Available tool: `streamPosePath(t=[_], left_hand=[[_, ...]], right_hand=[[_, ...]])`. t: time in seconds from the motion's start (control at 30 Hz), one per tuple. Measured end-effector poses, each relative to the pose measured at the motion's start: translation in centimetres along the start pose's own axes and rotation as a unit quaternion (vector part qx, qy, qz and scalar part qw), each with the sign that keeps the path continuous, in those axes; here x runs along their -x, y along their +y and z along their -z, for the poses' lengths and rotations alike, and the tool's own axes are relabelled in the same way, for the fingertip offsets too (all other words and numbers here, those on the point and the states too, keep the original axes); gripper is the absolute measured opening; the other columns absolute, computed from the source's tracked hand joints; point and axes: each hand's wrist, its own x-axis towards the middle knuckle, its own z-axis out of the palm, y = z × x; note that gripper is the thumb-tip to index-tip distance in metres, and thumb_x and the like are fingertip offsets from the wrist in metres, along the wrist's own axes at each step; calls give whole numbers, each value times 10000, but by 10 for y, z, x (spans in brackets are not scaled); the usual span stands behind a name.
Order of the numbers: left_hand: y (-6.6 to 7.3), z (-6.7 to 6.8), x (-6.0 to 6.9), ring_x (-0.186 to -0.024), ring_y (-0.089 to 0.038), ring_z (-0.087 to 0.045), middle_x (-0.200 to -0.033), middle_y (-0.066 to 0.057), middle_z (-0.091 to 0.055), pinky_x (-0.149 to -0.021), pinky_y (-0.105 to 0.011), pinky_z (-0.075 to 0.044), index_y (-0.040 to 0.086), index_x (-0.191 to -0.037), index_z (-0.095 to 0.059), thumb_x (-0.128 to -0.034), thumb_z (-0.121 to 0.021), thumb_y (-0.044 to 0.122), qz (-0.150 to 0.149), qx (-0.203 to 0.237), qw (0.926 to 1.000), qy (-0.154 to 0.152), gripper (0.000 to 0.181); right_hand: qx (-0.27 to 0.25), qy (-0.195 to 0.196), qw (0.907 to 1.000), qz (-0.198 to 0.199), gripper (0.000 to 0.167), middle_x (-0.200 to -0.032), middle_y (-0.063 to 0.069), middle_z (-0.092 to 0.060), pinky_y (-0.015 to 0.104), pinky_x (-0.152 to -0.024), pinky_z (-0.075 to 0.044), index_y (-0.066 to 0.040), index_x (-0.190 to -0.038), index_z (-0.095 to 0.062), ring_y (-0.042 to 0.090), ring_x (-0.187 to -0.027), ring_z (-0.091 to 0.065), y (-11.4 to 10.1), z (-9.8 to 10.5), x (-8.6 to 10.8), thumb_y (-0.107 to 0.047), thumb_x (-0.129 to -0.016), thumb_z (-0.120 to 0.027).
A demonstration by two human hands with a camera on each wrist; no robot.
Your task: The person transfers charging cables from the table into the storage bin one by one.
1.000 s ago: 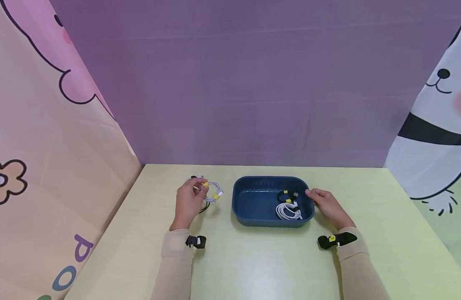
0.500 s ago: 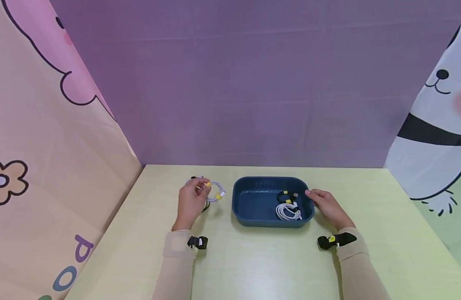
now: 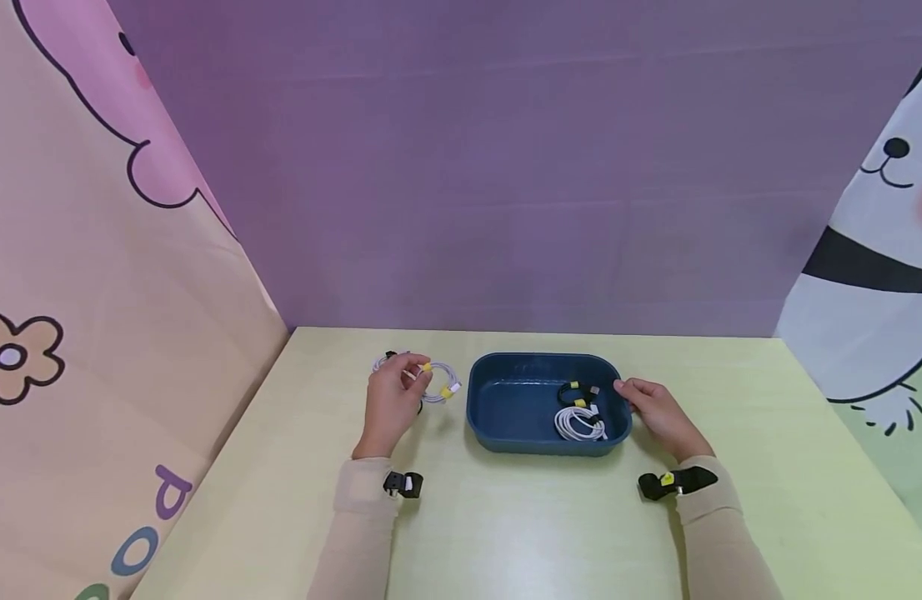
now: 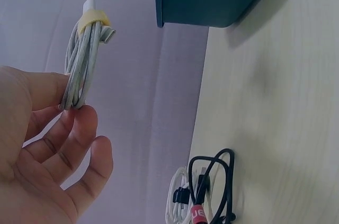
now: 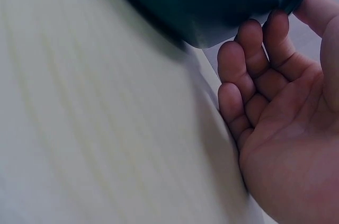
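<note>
My left hand point(image 3: 393, 406) pinches a coiled white cable point(image 4: 80, 65) with yellow ties between thumb and fingers, lifted off the table left of the blue bin. In the head view the coil point(image 3: 440, 383) hangs toward the bin's left side. The blue bin point(image 3: 506, 445) stands on the table, and my right hand point(image 3: 662, 417) grips its right rim, thumb on top and fingers against the outer wall. Inside the bin, at its right, lie a coiled black cable point(image 3: 563, 394) with yellow ties and a coiled white cable point(image 3: 578, 425).
Behind the left hand, a black cable point(image 4: 229, 181) with a red tag and a white cable point(image 4: 179, 195) lie on the table; the head view shows them mostly hidden. The pale table point(image 3: 521, 525) ends at a purple backdrop point(image 3: 536, 183).
The left hand has moved slightly right with the white cable, closer to the bin. The right hand keeps its grip on the rim, and the bin's contents look the same.
</note>
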Motion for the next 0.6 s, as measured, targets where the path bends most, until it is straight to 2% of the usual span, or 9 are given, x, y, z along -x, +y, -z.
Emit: streamPosePath(t=[0.17, 0.43, 0.6], left_hand=[[4, -7, -1, -754, -179, -589, -934, -91, -678, -622, -222, -458, 68, -1115, -738, -923, -750, 76, -51, -10, 10000, -48, 193], [8, -11, -1, -705, -162, -581, -918, -80, -683, -583, -232, -462, 83, -1101, -740, -925, -750, 84, -127, -82, 9999, -47, 177], [9, -15, 0, -703, -163, -577, -914, -84, -673, -593, -227, -462, 78, -1104, -739, -919, -752, 73, -158, -55, 9998, -61, 186]], right_hand=[[-49, -21, 10000, 64, 458, -854, -66, -504, 340, -878, -367, -26, -1008, -627, 138, -946, -471, 0, 3, 1, -472, -1051, -530], [-137, -103, 9998, 86, 421, -827, -53, -492, 366, -870, -356, -92, -917, -604, 158, -931, -476, -1, 1, 2, -493, -1036, -552], [-108, -78, 9999, 97, 432, -829, -46, -482, 367, -858, -354, -75, -920, -597, 161, -931, -469, -2, 0, 3, -488, -1039, -548]])
